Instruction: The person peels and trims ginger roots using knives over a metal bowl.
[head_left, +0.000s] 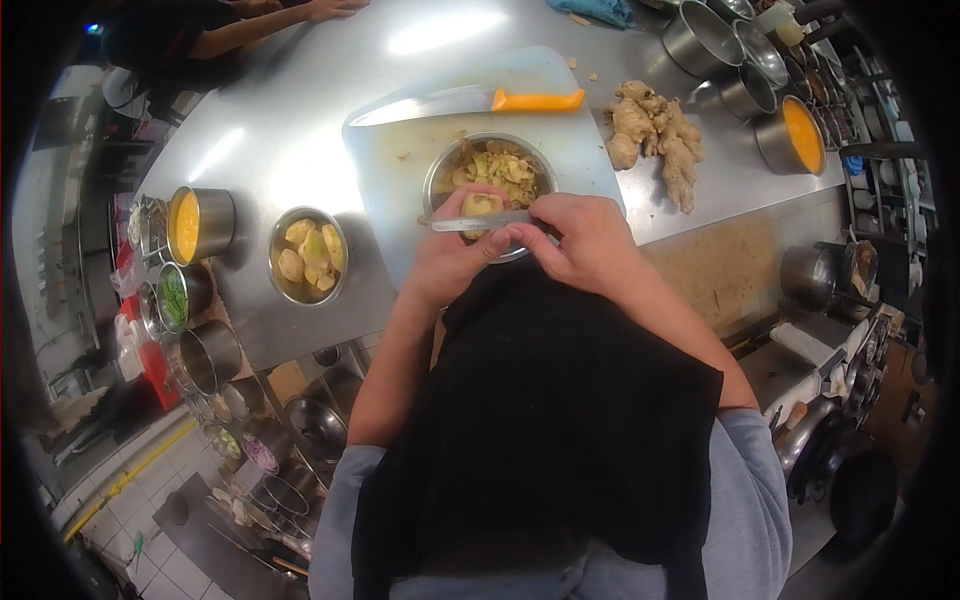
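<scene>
A pale piece (483,203) was held in the left hand (462,256), above a metal bowl (434,183); the left fingers were clamped around its sides, seemingly to steady it while part of its surface was left bare. A slim grey tool (470,223), its kind unclear, was gripped at its right end by the right hand (585,233), whose thumb and fingers were closed on it; it was held across the piece, presumably so that its edge could be brought against the surface. Whether contact was made could not be told.

Beneath the fingers, the bowl was set on a white cutting board (390,170), probably so that scraps (512,172) would be caught; a heap was seen inside. Beyond the fingers, a knife (470,104) was laid flat on the board, likely out of the way. To their right, ginger (635,120) was placed on the table (285,180). To their left, yellowish pieces (318,252) were gathered in a second bowl (274,258), apparently for separation from the scraps.
</scene>
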